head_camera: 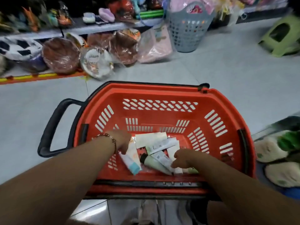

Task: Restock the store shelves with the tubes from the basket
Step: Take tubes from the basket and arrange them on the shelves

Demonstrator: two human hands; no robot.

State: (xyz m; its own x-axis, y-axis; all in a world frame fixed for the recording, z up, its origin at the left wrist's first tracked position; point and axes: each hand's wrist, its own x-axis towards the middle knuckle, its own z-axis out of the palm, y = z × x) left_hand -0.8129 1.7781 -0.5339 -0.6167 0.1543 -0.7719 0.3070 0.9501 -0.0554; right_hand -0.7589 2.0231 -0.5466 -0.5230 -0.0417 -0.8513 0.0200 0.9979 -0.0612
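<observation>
Two hands are reaching down into the red basket, both among the tubes piled on its floor. The left hand, bracelet at the wrist, is curling its fingers down onto a white tube with a teal cap; whether it is gripping yet, I cannot tell. The right hand is pressing bent fingers onto a pale green tube with a dark cap and its neighbours, the grip likewise unclear.

These tubes are looking light, soft-walled and a little slick, so I would be taking each around the middle of the body, or near the stiffer cap end, never squeezing hard.

Beyond the hands, the basket's slotted walls are rising steeply on every side, so straight up is the free way out. Past the far rim, open floor is stretching toward a low shelf crowded with wrapped goods.
</observation>
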